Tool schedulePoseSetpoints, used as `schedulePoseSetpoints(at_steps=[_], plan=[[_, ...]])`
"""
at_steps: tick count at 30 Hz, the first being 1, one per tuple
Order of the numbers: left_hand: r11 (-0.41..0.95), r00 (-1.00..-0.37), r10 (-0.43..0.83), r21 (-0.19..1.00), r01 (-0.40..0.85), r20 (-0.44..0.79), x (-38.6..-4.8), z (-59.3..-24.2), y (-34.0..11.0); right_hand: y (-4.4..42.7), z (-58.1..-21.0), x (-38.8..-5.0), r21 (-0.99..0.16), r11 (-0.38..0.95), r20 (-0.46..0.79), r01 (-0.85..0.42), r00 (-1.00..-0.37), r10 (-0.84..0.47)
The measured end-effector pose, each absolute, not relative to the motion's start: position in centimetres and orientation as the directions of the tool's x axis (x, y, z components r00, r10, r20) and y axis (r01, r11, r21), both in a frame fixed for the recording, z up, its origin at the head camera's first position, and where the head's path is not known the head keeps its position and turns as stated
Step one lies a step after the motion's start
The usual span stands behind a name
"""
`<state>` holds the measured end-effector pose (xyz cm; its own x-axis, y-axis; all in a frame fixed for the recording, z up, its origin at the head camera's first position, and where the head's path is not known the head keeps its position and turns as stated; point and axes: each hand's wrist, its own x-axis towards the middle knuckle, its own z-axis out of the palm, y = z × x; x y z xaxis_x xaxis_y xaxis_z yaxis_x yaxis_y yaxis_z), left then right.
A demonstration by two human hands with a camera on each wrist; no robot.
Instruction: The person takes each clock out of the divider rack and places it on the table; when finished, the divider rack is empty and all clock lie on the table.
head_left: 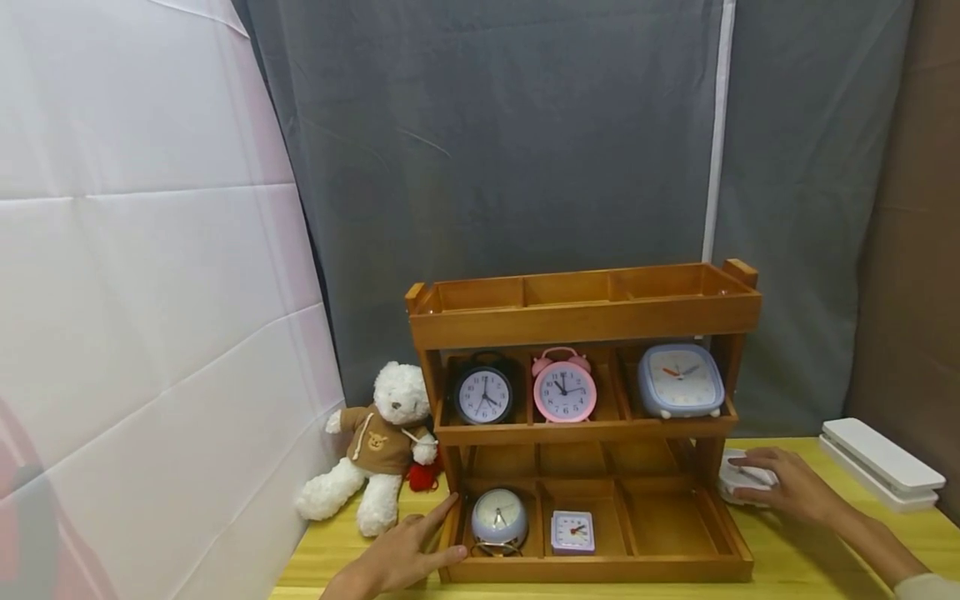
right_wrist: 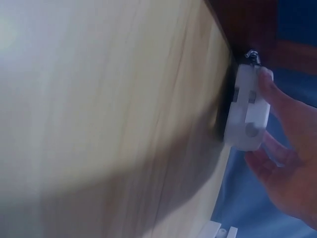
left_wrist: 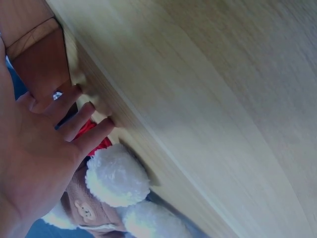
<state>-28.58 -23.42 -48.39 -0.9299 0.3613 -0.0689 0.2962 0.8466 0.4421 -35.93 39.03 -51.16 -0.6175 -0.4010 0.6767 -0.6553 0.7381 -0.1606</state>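
A three-tier wooden shelf [head_left: 592, 571] stands on the table. My left hand [head_left: 401, 554] rests against its lower left corner, fingers spread and thumb on the front edge. Beside the shelf's right side, my right hand [head_left: 795, 487] grips a white alarm clock [right_wrist: 247, 111] between thumb and fingers; the fingers partly cover it. On the middle tier sit a black clock [head_left: 483, 396], a pink twin-bell clock [head_left: 565, 392] and a blue square clock [head_left: 681, 381]. The bottom tier holds a round lavender clock [head_left: 499, 518] at left and a small square clock [head_left: 572, 532] in the middle.
A white teddy bear [head_left: 386, 437] in a brown hoodie sits left of the shelf, with a red item [head_left: 423, 477] beside it. A white flat device [head_left: 881, 462] lies at the far right of the yellow wooden table [head_left: 817, 558]. Grey curtain [head_left: 495, 150] hangs behind.
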Motion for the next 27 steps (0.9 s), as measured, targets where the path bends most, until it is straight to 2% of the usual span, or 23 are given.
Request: schedulePoseSetpoints(at_steps=[3,9,13,20,27], plan=[[0.845,-0.928,0.368,0.438,0.308,-0.058,-28.5,-48.4,-23.4,39.0,-51.2,-36.1,-0.183,0.733,0.668,-0.656,-0.630,-0.397],[0.843,-0.928,0.368,0.440,0.309,-0.053,-28.4,-48.3,-23.3,38.5,-50.7,-35.3,-0.251,0.772,0.615,-0.584,-0.712,-0.339],[0.846,-0.929,0.365,0.436,0.307,-0.053,-28.5,-48.2,-23.4,38.0,-50.0,-34.6,-0.268,0.765,0.628,-0.585,-0.708,-0.322],[0.853,-0.934,0.353,0.431,0.295,-0.060,-28.5,-48.3,-23.5,36.9,-48.6,-33.0,-0.226,0.750,0.648,-0.622,-0.671,-0.361],[0.846,-0.930,0.362,0.439,0.303,-0.055,-28.5,-48.4,-23.4,35.4,-47.7,-31.2,-0.230,0.763,0.604,-0.604,-0.703,-0.374]])
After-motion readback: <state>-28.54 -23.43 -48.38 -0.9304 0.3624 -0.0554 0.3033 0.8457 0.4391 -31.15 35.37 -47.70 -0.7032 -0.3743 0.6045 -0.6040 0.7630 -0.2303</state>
